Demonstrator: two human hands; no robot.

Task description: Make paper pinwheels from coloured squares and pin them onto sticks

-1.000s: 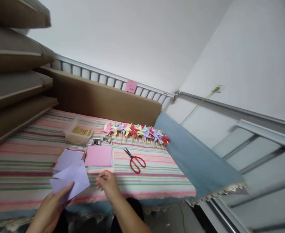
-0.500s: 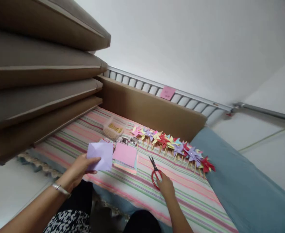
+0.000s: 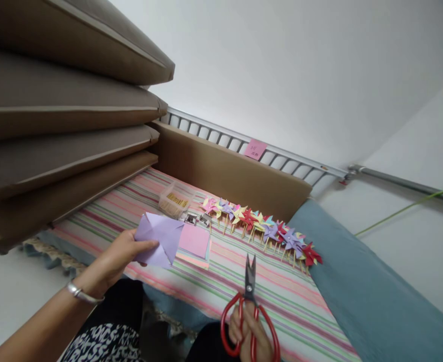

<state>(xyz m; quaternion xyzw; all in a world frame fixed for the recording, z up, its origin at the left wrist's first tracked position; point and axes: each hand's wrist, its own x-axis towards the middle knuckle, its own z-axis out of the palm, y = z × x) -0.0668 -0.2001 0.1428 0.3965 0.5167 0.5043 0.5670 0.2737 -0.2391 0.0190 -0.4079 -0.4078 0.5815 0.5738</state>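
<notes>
The purple paper (image 3: 163, 236), in the left hand (image 3: 128, 251), looks light and thin, likely to bend, crease or tear easily; a flat pinch near an edge, clear of the slits that seem to show toward its corners, should suit it best. The scissors (image 3: 250, 290), rising from the right hand (image 3: 249, 329), look stiff and heavier, best held by their red handles. The left thumb lies across the paper's near side, pinching it. The right fingers curl around the handles, with the blades slightly parted. Pink paper (image 3: 194, 240) lies just beyond the left hand's sheet.
</notes>
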